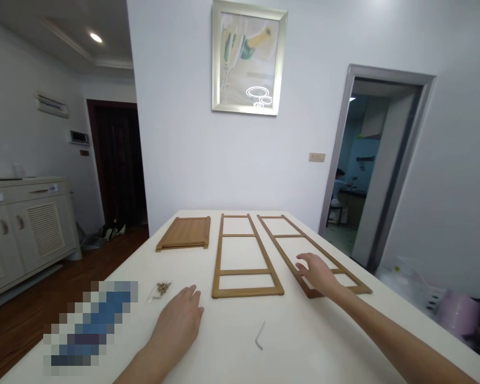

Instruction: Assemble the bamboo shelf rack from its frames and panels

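My left hand (179, 319) rests on the white table (220, 346), its fingers loosely stretched out and nothing in them. Just beyond it lies a small clear bag of screws (162, 289). My right hand (316, 273) is over the near end of the right wooden frame (278, 240), fingers apart and curved; whether it touches the wood I cannot tell. Between the hands a second wooden frame (244, 272) with crossbars lies flat. An Allen key (259, 337) lies nearer to me. At the far left of the table are stacked slatted wooden panels (186, 232).
A blurred-out blue item (94, 325) lies at the table's left edge. Beyond the table stands a wall with a framed picture (248, 58). On the right are a doorway (348, 160), with a person in the room behind, and a pink container (458, 312). A cabinet (28, 229) stands left.
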The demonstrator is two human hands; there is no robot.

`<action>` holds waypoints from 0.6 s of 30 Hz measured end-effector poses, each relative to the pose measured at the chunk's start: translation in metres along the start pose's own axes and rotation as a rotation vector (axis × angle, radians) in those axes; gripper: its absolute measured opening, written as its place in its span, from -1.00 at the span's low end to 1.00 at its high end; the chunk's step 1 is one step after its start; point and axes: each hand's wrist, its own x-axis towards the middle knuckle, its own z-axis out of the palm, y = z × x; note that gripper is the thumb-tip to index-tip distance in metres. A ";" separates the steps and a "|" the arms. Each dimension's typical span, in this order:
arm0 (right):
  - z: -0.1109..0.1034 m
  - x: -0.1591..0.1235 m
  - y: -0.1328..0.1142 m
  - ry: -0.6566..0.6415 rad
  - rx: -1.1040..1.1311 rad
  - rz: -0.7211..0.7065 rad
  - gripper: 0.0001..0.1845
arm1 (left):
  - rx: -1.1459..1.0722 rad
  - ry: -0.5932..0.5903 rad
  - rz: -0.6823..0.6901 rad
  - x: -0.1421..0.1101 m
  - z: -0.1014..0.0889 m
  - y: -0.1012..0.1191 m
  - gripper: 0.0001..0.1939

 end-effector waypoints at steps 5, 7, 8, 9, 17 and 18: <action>0.007 -0.022 0.072 0.072 -0.304 0.328 -0.43 | -0.216 -0.053 0.181 0.044 0.001 0.050 -0.50; 0.009 -0.026 0.086 0.015 -0.313 0.436 -0.42 | -0.269 -0.091 0.179 0.055 0.011 0.057 -0.46; 0.010 -0.027 0.092 -0.023 -0.299 0.462 -0.45 | -0.284 -0.108 0.164 0.059 0.018 0.058 -0.45; 0.010 -0.028 0.097 -0.053 -0.284 0.473 -0.48 | -0.293 -0.117 0.143 0.060 0.024 0.057 -0.45; -0.002 -0.044 0.114 -0.054 -0.278 0.548 -0.44 | -0.314 -0.040 0.077 0.052 0.037 0.042 -0.51; -0.006 -0.046 0.115 -0.046 -0.284 0.561 -0.44 | -0.318 -0.034 0.078 0.051 0.034 0.041 -0.53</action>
